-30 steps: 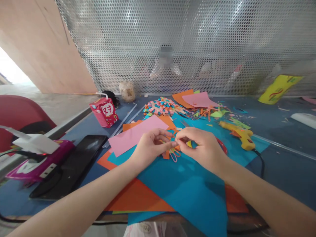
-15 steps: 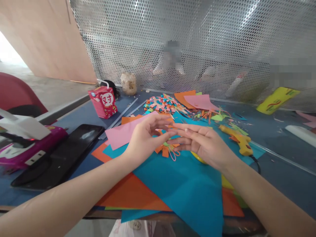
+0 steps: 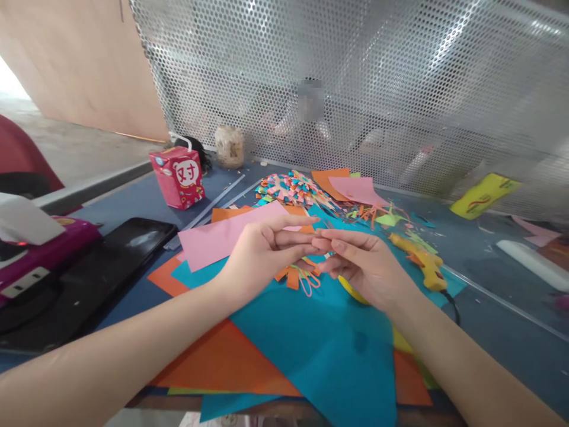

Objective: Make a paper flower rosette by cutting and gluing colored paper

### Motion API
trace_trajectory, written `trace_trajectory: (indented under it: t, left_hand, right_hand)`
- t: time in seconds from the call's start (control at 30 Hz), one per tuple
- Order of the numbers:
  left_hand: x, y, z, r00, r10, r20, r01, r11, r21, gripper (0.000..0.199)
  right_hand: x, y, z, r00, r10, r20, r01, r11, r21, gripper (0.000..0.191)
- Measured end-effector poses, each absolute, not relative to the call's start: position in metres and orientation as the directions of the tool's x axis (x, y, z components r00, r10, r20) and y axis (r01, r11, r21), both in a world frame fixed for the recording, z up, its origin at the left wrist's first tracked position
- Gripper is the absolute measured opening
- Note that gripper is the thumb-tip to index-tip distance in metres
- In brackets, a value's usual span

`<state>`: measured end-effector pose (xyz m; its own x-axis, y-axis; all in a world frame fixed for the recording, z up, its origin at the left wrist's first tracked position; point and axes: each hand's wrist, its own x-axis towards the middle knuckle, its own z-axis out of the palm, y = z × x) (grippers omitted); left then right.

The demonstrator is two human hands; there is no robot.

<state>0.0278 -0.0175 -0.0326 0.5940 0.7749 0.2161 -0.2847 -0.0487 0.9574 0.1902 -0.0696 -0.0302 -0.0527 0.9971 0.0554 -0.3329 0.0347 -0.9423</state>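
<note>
On the blue counter (image 3: 502, 323), my left hand (image 3: 258, 255) and right hand (image 3: 371, 264) meet loosely at the fingertips over the blue paper sheet (image 3: 320, 332); I can't tell whether they pinch anything. Lowered fingers could crush the orange fringed paper (image 3: 292, 277) beneath.

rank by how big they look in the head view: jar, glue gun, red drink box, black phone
1. black phone
2. red drink box
3. glue gun and jar: look too alike to rank
</note>
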Motion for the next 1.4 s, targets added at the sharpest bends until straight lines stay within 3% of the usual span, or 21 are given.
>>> trace_trajectory:
  t: [0.23, 0.37, 0.47, 0.63, 0.8, 0.9, 1.0, 1.17, 1.4]
  left_hand:
    - [0.027, -0.016, -0.030, 0.440, 0.871, 0.219, -0.199, -0.143, 0.969, 0.028]
    - [0.025, -0.016, -0.030, 0.330, 0.861, 0.388, -0.172, -0.349, 0.921, 0.024]
    - [0.024, -0.017, -0.032, 0.323, 0.793, 0.517, -0.106, -0.512, 0.852, 0.020]
    - [0.024, -0.014, -0.036, 0.432, 0.690, 0.581, 0.081, -0.671, 0.737, 0.022]
    - [0.023, -0.012, -0.035, 0.280, 0.622, 0.731, 0.134, -0.779, 0.612, 0.015]
    - [0.023, -0.014, -0.034, 0.210, 0.649, 0.732, 0.112, -0.759, 0.641, 0.021]
    - [0.023, -0.016, -0.037, 0.281, 0.666, 0.691, 0.115, -0.738, 0.665, 0.032]
    - [0.027, -0.017, -0.044, 0.452, 0.471, 0.757, 0.175, -0.879, 0.443, 0.034]
    - [0.025, -0.015, -0.041, 0.611, 0.379, 0.695, 0.101, -0.908, 0.407, 0.035]
  right_hand:
    - [0.188, -0.072, -0.030, 0.150, 0.970, 0.192, -0.088, 0.207, -0.974, 0.011]
    - [0.187, -0.072, -0.033, 0.128, 0.974, 0.189, -0.005, 0.191, -0.982, 0.012]
    - [0.184, -0.072, -0.035, 0.015, 0.989, 0.147, -0.036, 0.148, -0.988, 0.016]
    - [0.182, -0.074, -0.036, -0.113, 0.986, 0.123, -0.150, 0.106, -0.983, 0.020]
    - [0.182, -0.074, -0.032, -0.190, 0.980, 0.051, -0.280, -0.004, -0.960, 0.023]
    - [0.183, -0.073, -0.030, -0.191, 0.982, -0.010, -0.353, -0.078, -0.932, 0.024]
    - [0.183, -0.074, -0.029, -0.181, 0.983, -0.011, -0.398, -0.083, -0.914, 0.026]
    - [0.175, -0.078, -0.029, -0.249, 0.968, -0.031, -0.395, -0.131, -0.909, 0.038]
    - [0.175, -0.078, -0.027, -0.271, 0.962, 0.039, -0.437, -0.087, -0.895, 0.040]
